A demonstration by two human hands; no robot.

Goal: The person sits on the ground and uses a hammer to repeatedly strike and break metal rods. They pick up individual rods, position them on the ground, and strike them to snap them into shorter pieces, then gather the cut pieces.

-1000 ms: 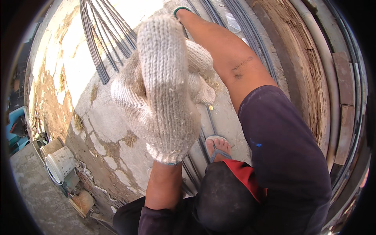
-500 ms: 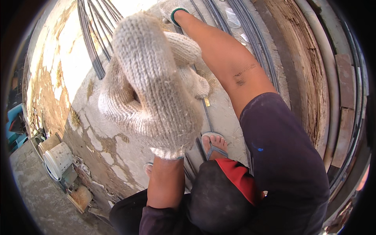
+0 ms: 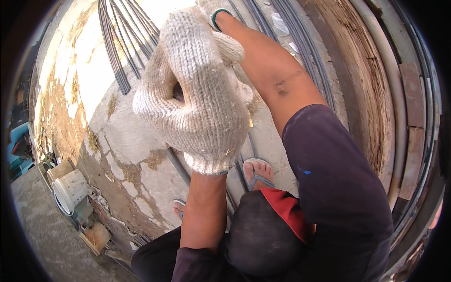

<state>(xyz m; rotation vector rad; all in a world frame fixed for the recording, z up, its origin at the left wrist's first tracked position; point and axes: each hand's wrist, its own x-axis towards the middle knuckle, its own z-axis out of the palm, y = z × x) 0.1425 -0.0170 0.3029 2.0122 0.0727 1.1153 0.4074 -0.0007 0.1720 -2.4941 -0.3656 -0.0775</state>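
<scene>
My left hand (image 3: 202,94) wears a thick cream knitted glove and is raised close in the middle of the view. Its fingers are curled closed; a small dark patch shows in the gap by the thumb, but what they hold, if anything, is hidden. My right arm reaches far forward. Only part of my right hand (image 3: 210,6), in a similar glove with a green-edged cuff, shows at the top edge; its fingers are hidden behind the left glove. Below the hands, dark metal bars (image 3: 178,167) lie on the concrete ground.
Bundles of long thin metal rods (image 3: 112,51) lie at the far left, with more rods (image 3: 305,51) beyond my right forearm. Weathered timber (image 3: 366,70) and a pipe (image 3: 397,94) run along the right. A white bucket (image 3: 70,190) stands left. My sandalled foot (image 3: 257,173) is below.
My left hand has shifted slightly right and up, still curled, uncovering more of the bars below its wrist. My right forearm has moved only a little.
</scene>
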